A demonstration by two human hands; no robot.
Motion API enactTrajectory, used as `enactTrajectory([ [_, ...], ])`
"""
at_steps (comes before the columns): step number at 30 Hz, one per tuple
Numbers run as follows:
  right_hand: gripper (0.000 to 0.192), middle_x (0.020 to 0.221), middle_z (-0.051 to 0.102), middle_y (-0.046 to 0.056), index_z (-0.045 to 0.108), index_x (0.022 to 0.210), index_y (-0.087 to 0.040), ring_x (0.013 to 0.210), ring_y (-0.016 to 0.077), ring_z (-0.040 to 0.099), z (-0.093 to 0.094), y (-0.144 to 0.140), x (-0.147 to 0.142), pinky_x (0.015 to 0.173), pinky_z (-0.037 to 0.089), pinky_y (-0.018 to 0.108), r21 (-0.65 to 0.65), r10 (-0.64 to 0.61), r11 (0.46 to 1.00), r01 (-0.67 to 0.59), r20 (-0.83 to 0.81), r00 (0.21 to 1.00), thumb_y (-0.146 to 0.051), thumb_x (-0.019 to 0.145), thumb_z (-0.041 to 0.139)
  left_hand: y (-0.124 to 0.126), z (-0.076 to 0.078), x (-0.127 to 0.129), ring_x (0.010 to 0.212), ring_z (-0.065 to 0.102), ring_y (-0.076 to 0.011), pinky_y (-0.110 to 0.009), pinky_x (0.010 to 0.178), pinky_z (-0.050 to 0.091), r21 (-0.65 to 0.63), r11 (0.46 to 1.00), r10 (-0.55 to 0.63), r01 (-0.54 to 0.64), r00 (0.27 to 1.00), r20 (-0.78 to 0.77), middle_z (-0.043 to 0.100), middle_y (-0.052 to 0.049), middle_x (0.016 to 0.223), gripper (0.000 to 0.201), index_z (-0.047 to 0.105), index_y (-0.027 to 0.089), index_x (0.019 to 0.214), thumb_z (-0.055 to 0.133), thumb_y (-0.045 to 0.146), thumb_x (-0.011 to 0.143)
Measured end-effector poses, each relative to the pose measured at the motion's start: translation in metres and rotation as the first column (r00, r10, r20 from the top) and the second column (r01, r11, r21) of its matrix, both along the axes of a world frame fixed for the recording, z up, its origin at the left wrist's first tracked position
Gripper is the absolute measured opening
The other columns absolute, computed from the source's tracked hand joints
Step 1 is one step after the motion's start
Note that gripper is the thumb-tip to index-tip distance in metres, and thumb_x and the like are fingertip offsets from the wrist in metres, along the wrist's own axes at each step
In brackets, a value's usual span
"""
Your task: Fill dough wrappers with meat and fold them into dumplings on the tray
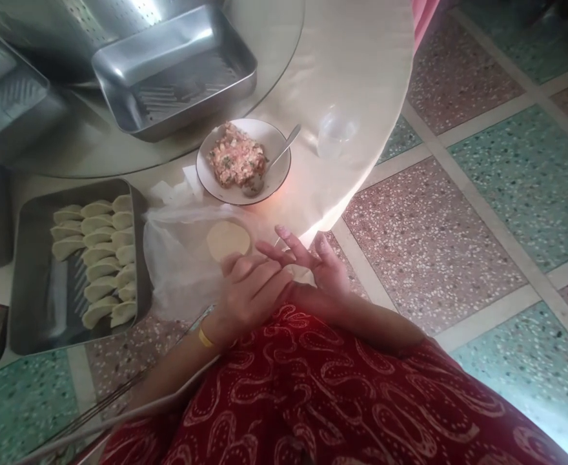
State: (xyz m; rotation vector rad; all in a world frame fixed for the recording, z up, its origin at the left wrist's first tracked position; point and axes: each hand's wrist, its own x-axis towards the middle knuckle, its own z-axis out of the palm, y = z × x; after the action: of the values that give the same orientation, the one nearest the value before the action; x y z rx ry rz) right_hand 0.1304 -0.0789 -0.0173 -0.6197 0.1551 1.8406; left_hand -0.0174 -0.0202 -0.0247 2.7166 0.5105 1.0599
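Note:
In front of my body, both hands are together over a dumpling (301,274), only a pale bit of its dough showing between them. My left hand (255,284), with a yellow band at the wrist, is closed with its curled fingers at the dough; its fingertips are partly hidden. My right hand (330,268) supports the dumpling near the palm, several floury fingers stretched out. Just beyond the left hand lies a round dough wrapper (228,241) on a plastic bag (182,258). Past it stands a bowl (281,171) of meat filling (235,155) with a spoon (286,145).
A metal tray (37,303) on the left holds rows of folded dumplings (100,265). Another metal tray (177,90) rests on the glass turntable (279,39) at the back. A clear cup (337,132) stands near the table's right edge, and white tissue (177,190) lies beside the bowl.

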Motion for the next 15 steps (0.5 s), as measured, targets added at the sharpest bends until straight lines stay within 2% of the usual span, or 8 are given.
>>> enactTrajectory([
  [5, 0.06, 0.127, 0.065, 0.005, 0.059, 0.122, -0.03, 0.112, 0.02, 0.061, 0.0079, 0.0057, 0.0013, 0.101, 0.046, 0.044, -0.044, 0.013, 0.999, -0.01, 0.076, 0.997, -0.068, 0.092, 0.023, -0.0008, -0.0039, -0.0085, 0.084, 0.059, -0.02, -0.038, 0.072, 0.042, -0.067, 0.992, 0.106, -0.103, 0.993, 0.043, 0.069, -0.004, 0.087, 0.019, 0.06, 0.022, 0.099, 0.071, 0.03, 0.085],
  [8, 0.057, 0.128, 0.065, 0.002, 0.06, 0.122, -0.034, 0.114, 0.0197, 0.06, 0.0077, 0.0066, 0.0006, 0.102, 0.046, 0.044, -0.025, 0.032, 0.999, -0.029, 0.135, 0.99, -0.067, 0.093, 0.024, -0.001, -0.0048, -0.0107, 0.077, 0.058, -0.0185, -0.038, 0.069, 0.041, -0.067, 0.982, 0.178, -0.176, 0.984, 0.03, 0.069, -0.002, 0.084, 0.015, 0.06, 0.023, 0.092, 0.071, 0.027, 0.084],
  [15, 0.056, 0.127, 0.064, 0.001, 0.055, 0.125, -0.037, 0.119, 0.0201, 0.058, -0.0001, 0.0089, -0.0059, 0.107, 0.041, 0.045, -0.002, 0.026, 1.0, -0.026, 0.191, 0.981, -0.073, 0.087, 0.036, -0.0055, -0.0032, -0.0113, 0.074, 0.06, -0.0165, -0.038, 0.065, 0.042, -0.061, 0.983, 0.175, -0.175, 0.985, -0.002, 0.068, 0.002, 0.079, 0.011, 0.056, 0.025, 0.085, 0.066, 0.019, 0.087],
])
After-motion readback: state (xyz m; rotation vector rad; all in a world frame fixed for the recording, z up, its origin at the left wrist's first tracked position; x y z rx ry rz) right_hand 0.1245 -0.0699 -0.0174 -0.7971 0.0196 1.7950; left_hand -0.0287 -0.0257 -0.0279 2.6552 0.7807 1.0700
